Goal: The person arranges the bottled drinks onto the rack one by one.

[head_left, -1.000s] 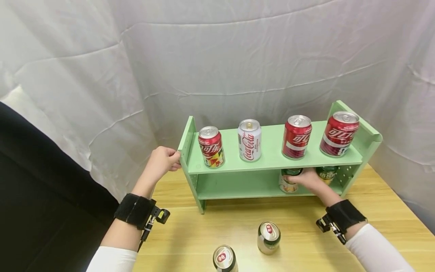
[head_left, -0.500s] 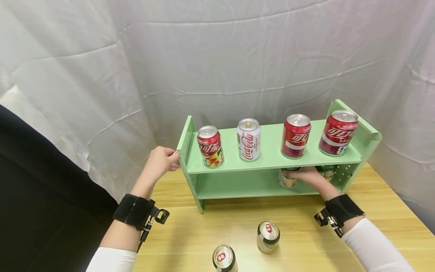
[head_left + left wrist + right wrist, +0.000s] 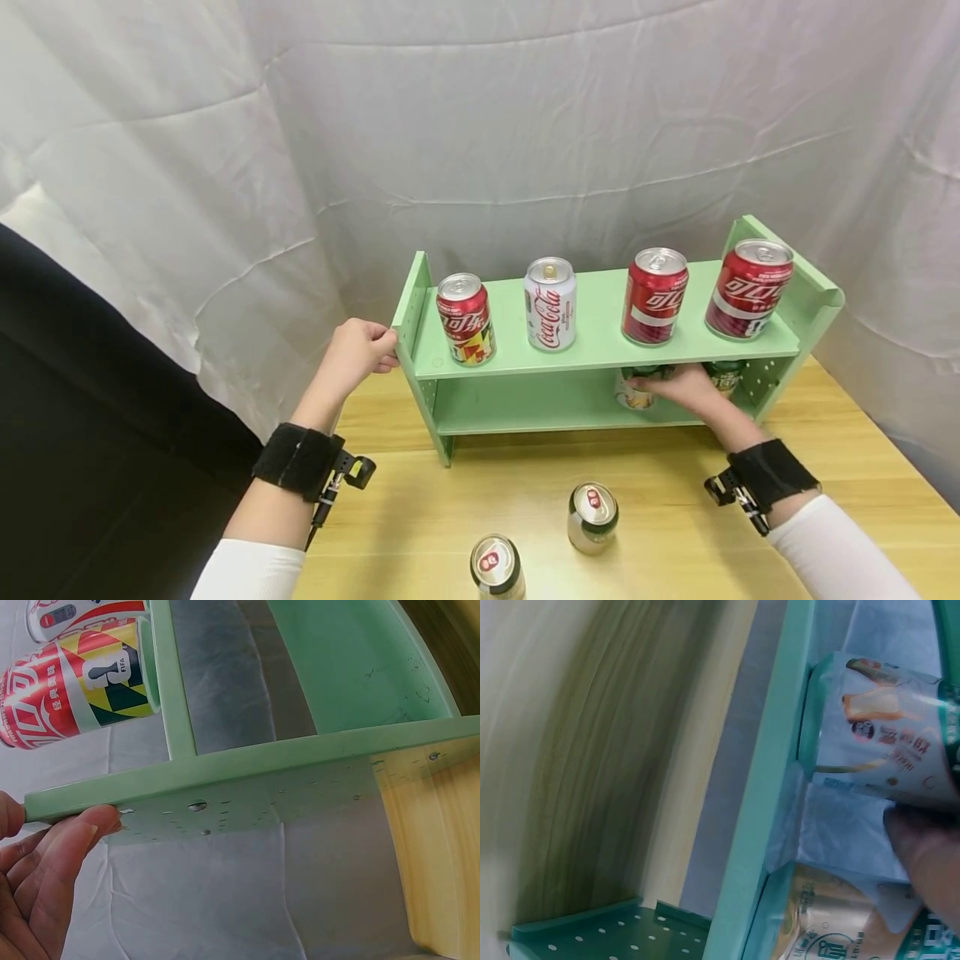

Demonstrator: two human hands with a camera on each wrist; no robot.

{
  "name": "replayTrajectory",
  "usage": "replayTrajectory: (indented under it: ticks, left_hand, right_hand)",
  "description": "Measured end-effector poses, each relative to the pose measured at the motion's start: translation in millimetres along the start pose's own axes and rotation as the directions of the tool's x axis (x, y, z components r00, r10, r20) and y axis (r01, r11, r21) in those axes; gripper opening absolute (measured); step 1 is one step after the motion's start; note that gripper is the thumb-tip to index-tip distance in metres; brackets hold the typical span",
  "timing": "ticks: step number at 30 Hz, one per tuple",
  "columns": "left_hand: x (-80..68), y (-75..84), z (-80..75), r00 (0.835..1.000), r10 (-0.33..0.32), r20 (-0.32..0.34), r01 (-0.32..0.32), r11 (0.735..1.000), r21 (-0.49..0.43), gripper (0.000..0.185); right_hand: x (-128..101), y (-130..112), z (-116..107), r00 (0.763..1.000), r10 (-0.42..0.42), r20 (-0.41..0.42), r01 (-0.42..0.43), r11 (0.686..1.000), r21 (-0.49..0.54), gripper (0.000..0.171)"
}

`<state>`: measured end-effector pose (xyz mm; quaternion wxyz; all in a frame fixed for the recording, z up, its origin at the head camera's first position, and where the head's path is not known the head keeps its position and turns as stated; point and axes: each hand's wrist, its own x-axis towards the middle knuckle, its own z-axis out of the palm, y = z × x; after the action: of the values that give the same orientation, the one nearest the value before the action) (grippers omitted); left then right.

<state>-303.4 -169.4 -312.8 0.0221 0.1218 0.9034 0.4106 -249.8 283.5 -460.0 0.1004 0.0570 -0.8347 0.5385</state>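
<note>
Since the earlier frames the right hand (image 3: 678,388) has pushed a little deeper under the upper board, carrying the green can (image 3: 635,392) further into the lower bay of the green shelf (image 3: 600,354); little else has shifted. That hand's fingers are curled round the can, right of centre in the head view, and the right wrist view shows a fingertip against its printed side. Another green can (image 3: 723,375) stands just beside it toward the right. The left hand (image 3: 358,352) grips the shelf's left side panel, thumb and fingers pinching its edge.

Judging by its look, the can is rigid but thin-walled, smooth and fairly slippery, and moderately heavy if full; a wrap round the middle of its side seems the safest hold.

Four cola cans stand along the top board. Two more cans (image 3: 593,517) stand on the tabletop (image 3: 825,467) at the bottom centre.
</note>
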Motion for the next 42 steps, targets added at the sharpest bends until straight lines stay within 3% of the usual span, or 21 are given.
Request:
replayTrajectory:
  ticks: [5, 12, 20, 26, 31, 38, 42]
  left_hand:
    - [1.4, 0.5, 0.2, 1.000, -0.010, 0.020, 0.010, 1.000, 0.001, 0.033]
    - [0.9, 0.5, -1.7, 1.000, -0.009, 0.026, 0.009, 1.000, 0.012, 0.034]
    - [-1.2, 0.2, -1.9, 1.000, -0.003, 0.020, 0.003, 1.000, 0.019, 0.034]
    - [0.4, 0.5, -1.4, 1.000, 0.007, 0.009, -0.008, 1.000, 0.019, 0.034]
    - [-1.2, -0.5, -3.1, 1.000, -0.001, 0.011, 0.001, 1.000, 0.024, 0.034]
    - [0.1, 0.0, -3.3, 1.000, 0.009, 0.018, -0.009, 1.000, 0.025, 0.034]
    - [0.8, -0.2, -2.9, 1.000, 0.009, 0.019, -0.009, 1.000, 0.021, 0.034]
  right_hand:
    - [-14, -5, -2, 0.998, 0.023, -0.061, -0.028, 0.996, -0.089, 0.080]
    - [-34, -12, -3, 0.992, 0.081, -0.095, -0.097, 0.978, -0.187, 0.086]
    - [-58, -9, 0, 0.997, 0.008, -0.073, -0.024, 0.976, -0.218, 0.071]
    - [-79, -1, 5, 0.992, -0.106, -0.064, 0.083, 0.955, -0.285, 0.069]
    - [-95, 10, 11, 0.977, -0.206, -0.053, 0.190, 0.956, -0.224, 0.068]
    - [-109, 15, 21, 0.973, -0.232, -0.011, 0.229, 0.966, -0.120, 0.067]
    - [-113, 16, 31, 0.952, -0.305, 0.009, 0.305, 0.952, -0.025, 0.067]
